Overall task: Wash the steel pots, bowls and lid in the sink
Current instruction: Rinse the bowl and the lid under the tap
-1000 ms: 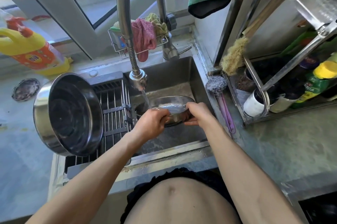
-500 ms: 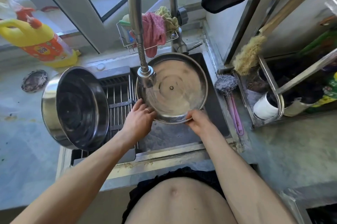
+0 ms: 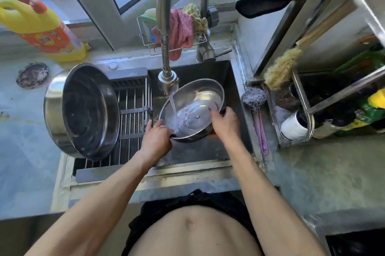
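Head view shows both hands, left hand (image 3: 156,141) and right hand (image 3: 226,123), gripping the steel lid (image 3: 193,110), now tilted back under the faucet (image 3: 168,80) stream, so rinsing continues.

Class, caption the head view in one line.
Both hands, left and right, hold a steel lid under the running tap.
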Tool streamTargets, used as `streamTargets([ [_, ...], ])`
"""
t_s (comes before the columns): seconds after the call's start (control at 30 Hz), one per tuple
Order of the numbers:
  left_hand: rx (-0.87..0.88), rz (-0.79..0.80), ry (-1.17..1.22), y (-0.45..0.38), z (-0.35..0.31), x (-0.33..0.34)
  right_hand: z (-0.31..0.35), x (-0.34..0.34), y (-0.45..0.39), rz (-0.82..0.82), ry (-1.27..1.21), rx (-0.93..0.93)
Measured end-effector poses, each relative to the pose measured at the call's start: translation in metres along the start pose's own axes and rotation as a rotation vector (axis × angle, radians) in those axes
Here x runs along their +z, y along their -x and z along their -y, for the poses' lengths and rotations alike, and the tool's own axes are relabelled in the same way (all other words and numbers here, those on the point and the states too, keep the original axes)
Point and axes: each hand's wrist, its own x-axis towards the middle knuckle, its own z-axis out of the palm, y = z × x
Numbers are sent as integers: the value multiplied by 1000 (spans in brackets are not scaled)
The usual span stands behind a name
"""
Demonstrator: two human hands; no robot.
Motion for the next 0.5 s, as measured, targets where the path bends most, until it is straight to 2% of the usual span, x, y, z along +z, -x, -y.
streamTargets([
  [0.1, 19, -210, 95, 5, 15, -16, -7, 7, 3, 122, -368, 295],
  [0.23, 255, -501, 33, 12, 24, -41, -14, 25, 22, 235, -584, 546],
  [0.37, 352, -559, -109, 19, 38, -53, -21, 56, 32, 223, -714, 589],
  [0.5, 334, -451, -243, 27, 50, -55, -23, 70, 33, 94, -800, 455],
])
